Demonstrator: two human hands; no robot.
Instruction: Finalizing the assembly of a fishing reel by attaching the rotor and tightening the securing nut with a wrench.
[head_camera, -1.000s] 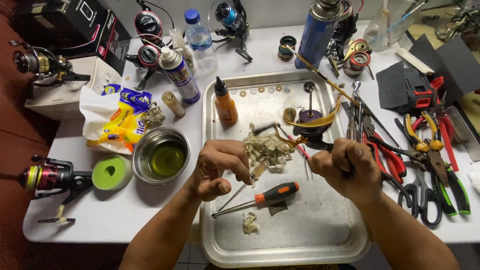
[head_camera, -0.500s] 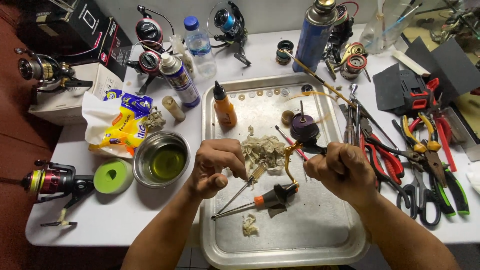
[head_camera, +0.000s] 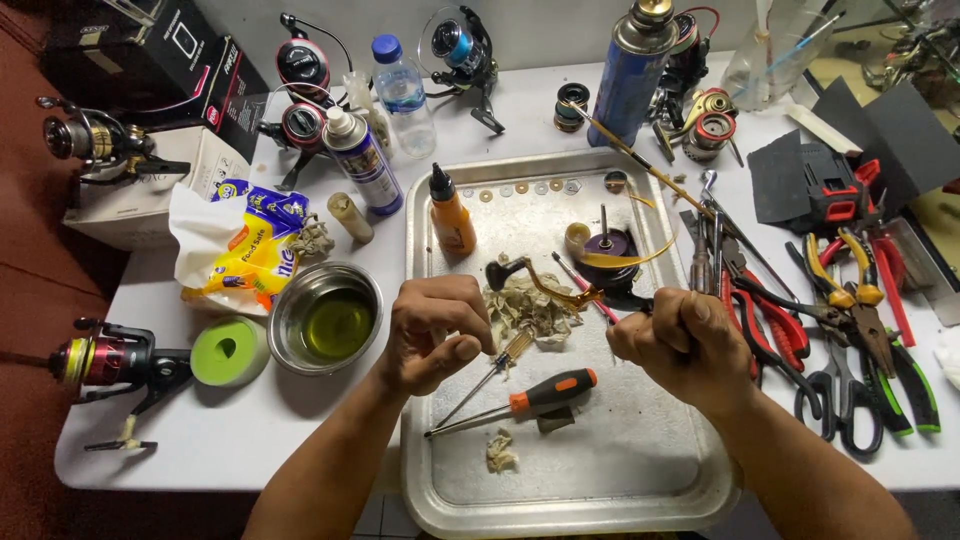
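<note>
While I look down from the head camera, both my hands are over the metal tray on the white table. My left hand is at about 9 o'clock of the tray's middle, with the fingers curled and the thumb pressed toward the fingertips; I cannot tell if something small is pinched there. My right hand is at about 3 o'clock, closed as a fist around a dark reel part, whose gold crank handle sticks out to the left above a crumpled rag.

Just below my left hand lie two screwdrivers: a thin one with a clear handle and a bigger one with an orange and black handle. At 12 o'clock in the tray stand an orange squeeze bottle and a purple spool.

Left of the tray, at 9 o'clock, is a steel bowl with yellow oil, and beside it a green tape roll. Pliers and scissors lie at 3 o'clock.
</note>
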